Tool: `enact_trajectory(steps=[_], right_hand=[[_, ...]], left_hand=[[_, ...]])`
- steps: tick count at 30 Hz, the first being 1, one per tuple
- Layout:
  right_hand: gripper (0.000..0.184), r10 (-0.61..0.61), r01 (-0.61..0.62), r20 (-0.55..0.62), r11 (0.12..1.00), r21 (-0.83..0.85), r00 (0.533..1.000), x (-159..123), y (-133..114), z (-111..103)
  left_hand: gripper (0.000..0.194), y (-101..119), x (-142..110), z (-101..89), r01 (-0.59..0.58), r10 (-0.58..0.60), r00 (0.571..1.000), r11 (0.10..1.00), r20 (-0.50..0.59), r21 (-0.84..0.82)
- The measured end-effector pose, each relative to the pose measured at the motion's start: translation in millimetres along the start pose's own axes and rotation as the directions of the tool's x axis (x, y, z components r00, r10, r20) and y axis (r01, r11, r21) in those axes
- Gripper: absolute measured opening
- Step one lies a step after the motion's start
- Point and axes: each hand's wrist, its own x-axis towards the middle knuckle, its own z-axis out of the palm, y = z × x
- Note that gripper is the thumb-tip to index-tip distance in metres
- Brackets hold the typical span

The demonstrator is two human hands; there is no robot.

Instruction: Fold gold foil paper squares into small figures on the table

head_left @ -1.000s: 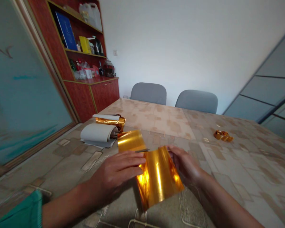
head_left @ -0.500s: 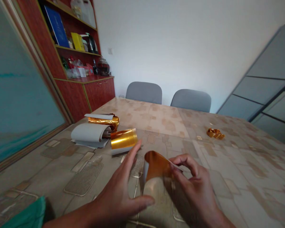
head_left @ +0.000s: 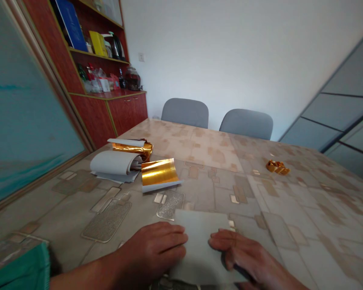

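Note:
My left hand [head_left: 153, 247] lies flat with its fingers together on the left side of a grey paper sheet [head_left: 198, 251]. My right hand [head_left: 240, 253] rests on the sheet's right edge, and the sheet's near corners are hidden under it and the left wrist. Ahead of my hands lies a gold foil sheet [head_left: 159, 172] on white backing. Beyond it are a curled gold foil piece [head_left: 132, 148] and a grey paper roll [head_left: 111, 163]. A crumpled gold foil scrap [head_left: 277, 167] sits further right.
The objects lie on a patterned beige tablecloth [head_left: 214, 189]. Two grey chairs [head_left: 185, 112] stand beyond the far edge, next to a red wooden cabinet [head_left: 109, 112] with cluttered shelves. A green sleeve [head_left: 18, 268] covers my left forearm.
The sheet, held up and curled between my hands before, now lies flat with its grey side up. Both hands have come down onto it, and my left hand's fingers have closed together.

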Motion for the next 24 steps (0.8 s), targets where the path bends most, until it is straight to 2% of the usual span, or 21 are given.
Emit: enact_trajectory(steps=[1, 5, 8, 11, 14, 18, 20, 24], right_hand=[[0.039, 0.013, -0.013, 0.018, 1.0, 0.013, 1.0, 1.5, -5.1, -1.4], [0.025, 0.058, -0.051, -0.037, 0.987, 0.149, 0.998, 11.8, -18.2, -2.3], [0.008, 0.202, -0.184, -0.067, 0.96, 0.209, 0.977, 13.7, -9.2, 4.8], [0.023, 0.299, -0.269, -0.176, 0.948, 0.172, 0.938, 14.9, 6.1, 11.1], [0.032, 0.319, -0.301, -0.286, 0.948, 0.104, 0.904, 20.4, 15.0, 13.4], [0.029, 0.359, -0.393, -0.355, 0.919, -0.027, 0.863, 27.3, 19.2, 17.1], [0.023, 0.35, -0.415, -0.368, 0.902, -0.114, 0.861, 28.0, 22.3, 20.0], [0.015, 0.325, -0.426, -0.369, 0.873, -0.237, 0.871, 28.0, 28.8, 24.4]], left_hand=[[0.025, 2.1, -0.9, -0.6, 0.027, -0.027, 1.0, 0.999, -0.001, -0.027], [0.025, 7.8, -1.5, -2.8, 0.201, -0.2, 0.979, 0.957, 0.027, -0.207], [0.016, 9.2, -2.5, 0.3, 0.385, -0.369, 0.923, 0.895, 0.111, -0.226], [0.01, 9.1, -1.8, 4.6, 0.507, -0.493, 0.862, 0.844, 0.121, -0.177], [0.013, 7.9, 3.6, 5.1, 0.544, -0.523, 0.838, 0.827, 0.158, -0.144], [0.016, 4.8, 13.3, 3.6, 0.564, -0.54, 0.814, 0.822, 0.213, -0.072], [0.02, 3.0, 15.3, 5.3, 0.568, -0.553, 0.81, 0.823, 0.195, -0.027], [0.02, 0.4, 13.0, 12.3, 0.536, -0.536, 0.828, 0.843, 0.165, 0.045]])
